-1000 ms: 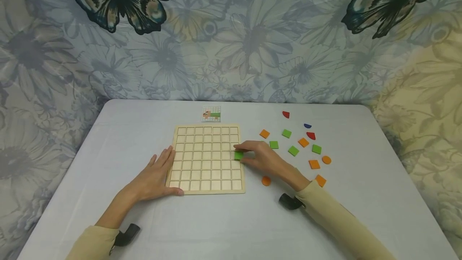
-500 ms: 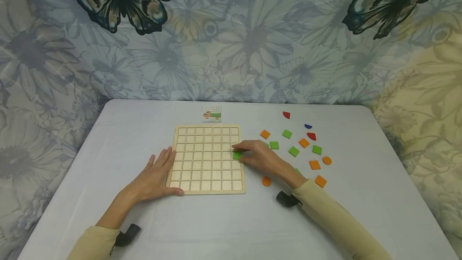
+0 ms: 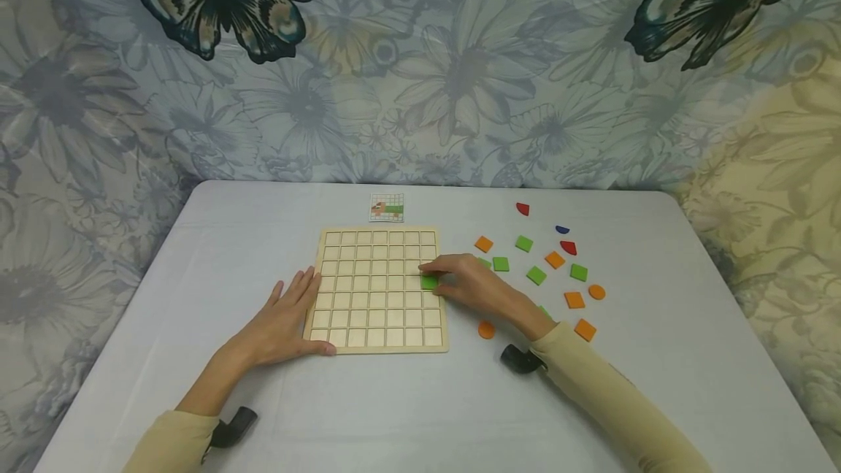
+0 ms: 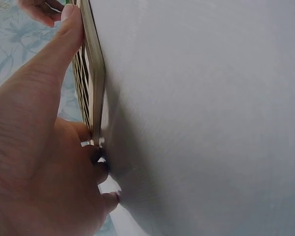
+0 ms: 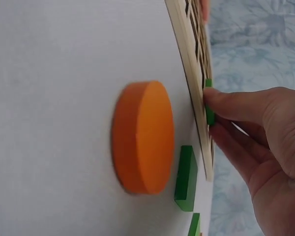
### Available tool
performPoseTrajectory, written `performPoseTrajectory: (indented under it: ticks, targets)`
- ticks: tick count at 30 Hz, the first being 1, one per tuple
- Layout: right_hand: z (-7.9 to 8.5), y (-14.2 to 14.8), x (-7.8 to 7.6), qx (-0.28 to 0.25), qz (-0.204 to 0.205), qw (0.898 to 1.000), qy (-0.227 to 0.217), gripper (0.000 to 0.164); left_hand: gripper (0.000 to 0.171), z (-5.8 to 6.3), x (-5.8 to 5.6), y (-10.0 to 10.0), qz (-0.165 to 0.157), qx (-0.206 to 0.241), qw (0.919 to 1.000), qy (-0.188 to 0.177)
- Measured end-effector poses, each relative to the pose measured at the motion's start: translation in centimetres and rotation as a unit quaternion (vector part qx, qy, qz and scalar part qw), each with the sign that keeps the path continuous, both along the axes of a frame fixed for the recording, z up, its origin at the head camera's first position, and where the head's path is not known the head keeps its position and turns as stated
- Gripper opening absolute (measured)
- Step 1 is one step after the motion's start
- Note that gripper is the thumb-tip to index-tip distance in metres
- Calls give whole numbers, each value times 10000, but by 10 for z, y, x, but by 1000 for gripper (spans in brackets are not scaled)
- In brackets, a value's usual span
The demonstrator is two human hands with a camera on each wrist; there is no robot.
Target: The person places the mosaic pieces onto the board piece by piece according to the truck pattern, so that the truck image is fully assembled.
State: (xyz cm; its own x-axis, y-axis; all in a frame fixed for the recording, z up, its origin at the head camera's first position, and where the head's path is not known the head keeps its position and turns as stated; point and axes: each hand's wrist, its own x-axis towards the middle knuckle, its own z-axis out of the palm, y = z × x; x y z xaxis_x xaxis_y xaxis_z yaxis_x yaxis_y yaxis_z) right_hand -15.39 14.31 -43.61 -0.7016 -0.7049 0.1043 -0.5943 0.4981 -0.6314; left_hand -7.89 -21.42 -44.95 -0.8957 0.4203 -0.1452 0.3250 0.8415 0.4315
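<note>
A wooden grid board (image 3: 361, 303) lies flat on the white table. My left hand (image 3: 279, 323) rests along its left side, fingers extended at the edge and thumb on the near-left corner. At the board's right side my right hand (image 3: 473, 287) pinches a green square tile (image 3: 429, 282) between thumb and fingers. In the right wrist view that tile (image 5: 210, 116) is right at the board's surface, just inside the frame. The fingers partly cover it from above. The left wrist view shows the left thumb (image 4: 69, 29) against the board's rim.
A small printed card (image 3: 386, 208) with a coloured grid picture lies behind the board. To the right are scattered several green and orange squares, an orange disc (image 3: 486, 330), another orange disc (image 3: 596, 292), red pieces (image 3: 568, 248) and a blue piece (image 3: 562, 229).
My right hand has slid a little to the left with the green square tile, further onto the board's right-hand columns. The left hand keeps its place at the board.
</note>
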Motion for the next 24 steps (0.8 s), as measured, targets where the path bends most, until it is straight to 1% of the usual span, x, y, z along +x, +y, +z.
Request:
performPoseTrajectory:
  ticks: [4,16,24]
  targets:
    - [0,1,-1,59,-16,10000,-51,43,129,-1,0,1,7,-17,10000,-53]
    - [1,0,-1,109,20,9999,-90,42,128,-1,2,0,5,68,10000,53]
    - [2,2,-2,32,-5,10000,-93,40,129,-1,0,0,31,29,10000,-51]
